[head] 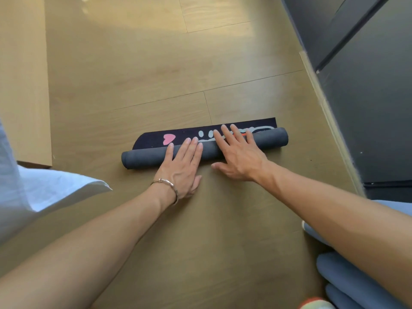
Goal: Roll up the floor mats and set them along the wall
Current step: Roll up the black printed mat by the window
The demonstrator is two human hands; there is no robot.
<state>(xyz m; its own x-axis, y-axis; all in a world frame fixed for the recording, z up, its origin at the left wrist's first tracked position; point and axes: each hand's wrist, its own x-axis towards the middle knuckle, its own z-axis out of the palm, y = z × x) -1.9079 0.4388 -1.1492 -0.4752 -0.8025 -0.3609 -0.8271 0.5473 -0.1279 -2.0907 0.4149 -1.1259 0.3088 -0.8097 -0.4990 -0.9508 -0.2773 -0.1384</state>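
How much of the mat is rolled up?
Almost fully rolled: the mat forms a grey tube, with only a narrow printed strip flat beyond it.

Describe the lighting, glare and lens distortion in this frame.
Head view: sunlight leaves a washed-out glare patch on the wooden floor at the top, the near floor lies in shade; head view: the wide lens tilts the dark cabinet and swells both forearms at the bottom; head view: the rolled mat, left hand and right hand are fairly sharp, with only faint shadows.
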